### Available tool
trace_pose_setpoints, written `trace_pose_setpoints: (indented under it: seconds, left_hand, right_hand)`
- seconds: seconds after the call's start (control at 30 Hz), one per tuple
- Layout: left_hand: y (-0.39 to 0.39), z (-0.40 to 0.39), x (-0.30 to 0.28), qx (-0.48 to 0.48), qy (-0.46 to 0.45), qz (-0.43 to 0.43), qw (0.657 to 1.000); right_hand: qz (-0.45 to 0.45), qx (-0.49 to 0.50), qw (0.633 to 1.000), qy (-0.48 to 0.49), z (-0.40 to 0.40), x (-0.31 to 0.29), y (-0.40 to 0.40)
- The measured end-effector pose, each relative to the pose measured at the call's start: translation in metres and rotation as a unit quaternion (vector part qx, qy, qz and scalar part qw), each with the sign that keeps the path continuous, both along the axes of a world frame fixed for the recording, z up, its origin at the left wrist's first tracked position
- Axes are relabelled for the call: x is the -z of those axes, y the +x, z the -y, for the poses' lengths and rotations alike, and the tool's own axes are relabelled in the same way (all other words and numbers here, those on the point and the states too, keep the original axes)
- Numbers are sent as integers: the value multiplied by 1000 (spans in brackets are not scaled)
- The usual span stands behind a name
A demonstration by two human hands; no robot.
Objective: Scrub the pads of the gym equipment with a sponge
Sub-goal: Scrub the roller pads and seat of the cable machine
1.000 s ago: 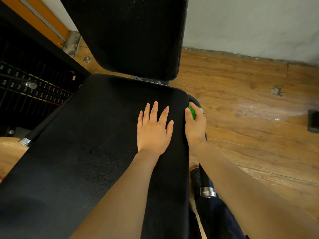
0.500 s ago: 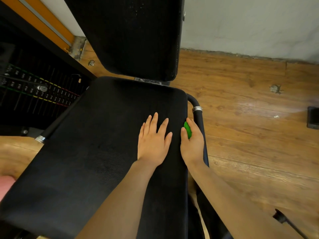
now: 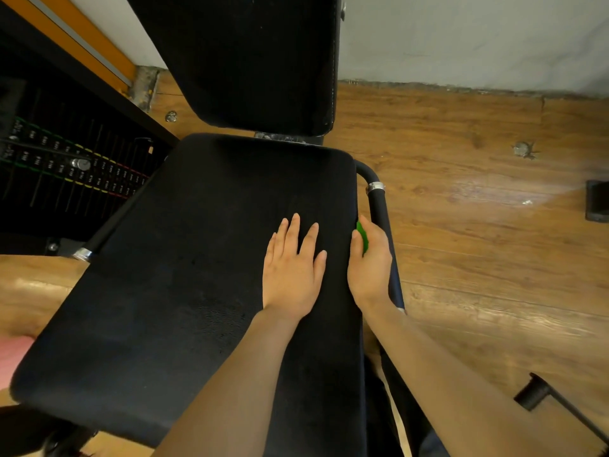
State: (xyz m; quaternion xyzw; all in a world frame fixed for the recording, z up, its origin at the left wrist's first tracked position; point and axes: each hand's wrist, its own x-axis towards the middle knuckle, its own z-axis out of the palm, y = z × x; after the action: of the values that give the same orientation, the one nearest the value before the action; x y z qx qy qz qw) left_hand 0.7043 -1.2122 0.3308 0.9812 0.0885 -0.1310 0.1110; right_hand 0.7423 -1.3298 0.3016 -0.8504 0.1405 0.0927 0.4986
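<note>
Left hand (image 3: 294,273) flat, fingers spread, pressing on black seat pad (image 3: 171,275); right hand (image 3: 370,263) just right, pinching green sponge (image 3: 362,237) against pad's right edge. Beyond, upright back pad (image 3: 250,61), unscrubbed. Risk: sponge snagging on side bar (image 3: 379,206), slipping free.

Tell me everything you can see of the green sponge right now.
Only a narrow bright green sliver of the sponge shows; its shape and texture cannot be told. The right hand grips it, thumb on the near side and fingers curled over the far side, covering most of it. It sits at the right edge of the black seat pad, between the pad and the black side handle, seemingly pressed to the pad's side.
</note>
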Motion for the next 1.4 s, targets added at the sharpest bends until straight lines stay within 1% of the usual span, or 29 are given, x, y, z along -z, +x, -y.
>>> trace_pose_setpoints:
  seconds: [0.17,0.27,0.4,0.5,0.73,0.9,1.03,1.17,1.3,1.4]
  left_hand:
    - [-17,4,-5,16,-9,-7,1000]
    - [-29,4,-8,28,-9,2,1000]
    - [-42,3,-12,25,-34,12,999]
    - [-52,2,-12,26,-31,22,999]
    - [-69,2,-15,25,-45,16,999]
    - [-93,2,-20,35,-19,33,999]
    - [-94,5,-19,24,-13,34,999]
    - [-95,7,-18,21,-5,23,1000]
    - [-97,8,-23,20,-8,9,1000]
    - [-112,10,-29,13,-9,0,1000]
  right_hand:
    - [-12,-27,1000,-11,10,-16,-48]
    - [-14,-30,999,-18,8,-17,-41]
    - [-16,-9,999,-38,0,-15,-21]
    - [-10,-27,999,-43,3,-12,-26]
    - [-18,-34,998,-52,8,-30,-82]
    - [-29,-56,996,-63,11,-34,-87]
    - [-15,-63,996,-65,9,-30,-82]
    - [-10,-78,995,-57,14,-32,-88]
    - [-6,-96,993,-71,17,-41,-105]
    - [-8,-97,994,-39,25,-44,-123]
